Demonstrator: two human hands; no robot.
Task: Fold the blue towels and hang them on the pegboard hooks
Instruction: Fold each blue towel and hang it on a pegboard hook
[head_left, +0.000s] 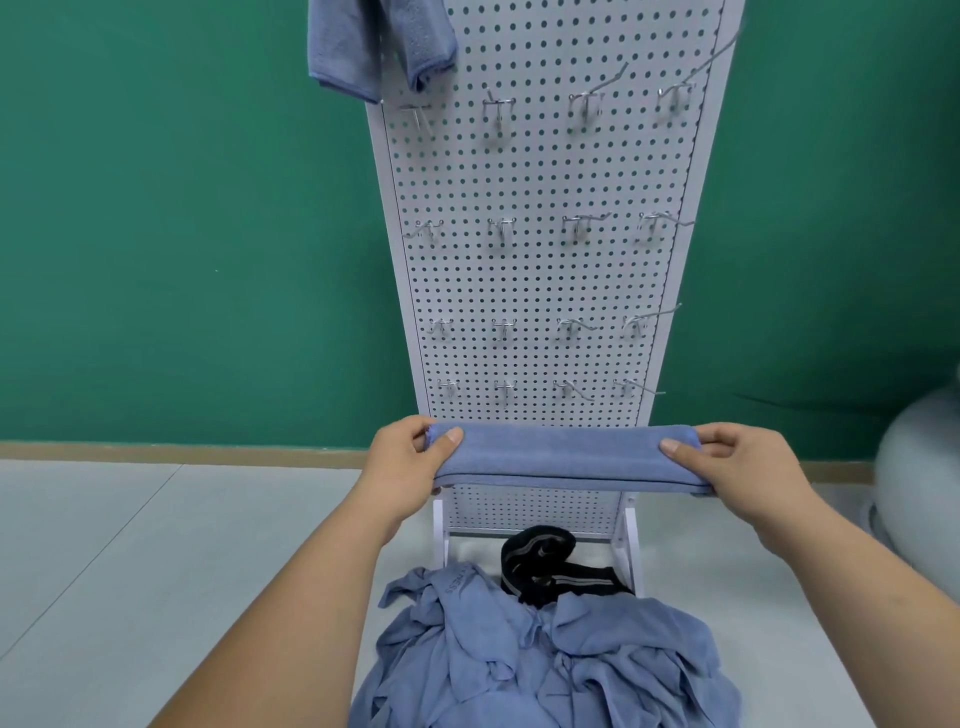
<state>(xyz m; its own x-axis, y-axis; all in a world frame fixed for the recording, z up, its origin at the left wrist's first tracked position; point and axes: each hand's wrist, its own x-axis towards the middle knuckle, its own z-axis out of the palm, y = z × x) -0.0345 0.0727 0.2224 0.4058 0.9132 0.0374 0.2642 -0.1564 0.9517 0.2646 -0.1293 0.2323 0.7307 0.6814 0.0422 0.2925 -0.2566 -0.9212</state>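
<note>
Right below me, a messy pile of blue towels lies on the grey floor. A black strap with grey stripes lies just behind the pile, touching it, by the feet of the stand.

A bit further out, I hold one folded blue towel flat between my two hands. My left hand pinches its left end, thumb on top and fingers curled under. My right hand pinches the right end the same way. The towel is stretched straight across, in front of the bottom of the white pegboard.

The pegboard stands up tall, with rows of silver hooks on it. At its top left corner, another blue towel hangs down. Behind it all is a green wall.
</note>
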